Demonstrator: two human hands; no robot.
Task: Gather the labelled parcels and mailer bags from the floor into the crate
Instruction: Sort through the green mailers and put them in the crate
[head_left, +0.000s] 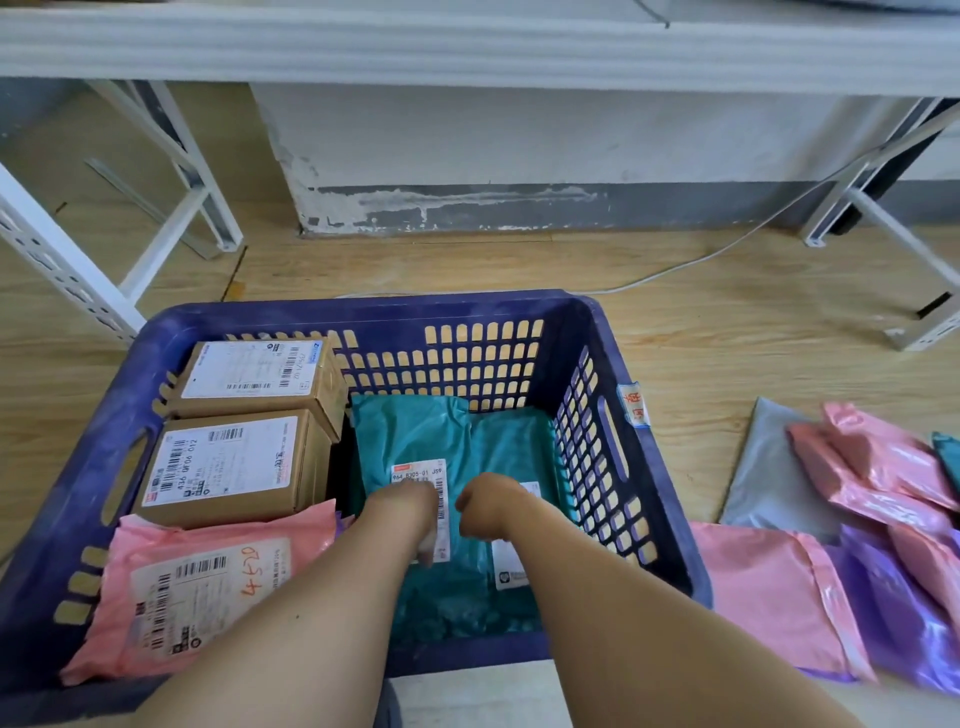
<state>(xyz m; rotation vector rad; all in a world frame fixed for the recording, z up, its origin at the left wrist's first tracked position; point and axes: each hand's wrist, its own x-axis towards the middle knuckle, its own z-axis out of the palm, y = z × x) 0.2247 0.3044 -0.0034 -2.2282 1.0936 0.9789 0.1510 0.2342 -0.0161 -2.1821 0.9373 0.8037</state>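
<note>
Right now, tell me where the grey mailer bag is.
The grey mailer bag lies on the floor right of the blue crate, partly under the pink mailer bags.

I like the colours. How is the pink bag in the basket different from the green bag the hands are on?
The pink bag lies at the basket's near left corner, untouched; the green bag lies in the middle under both hands. The pink bag has a wide label with orange handwriting; the green bag has a narrow printed strip. The pink bag leans partly on the basket wall; the green one lies on the bottom. Both are soft plastic bags with barcode labels, already inside.
</note>
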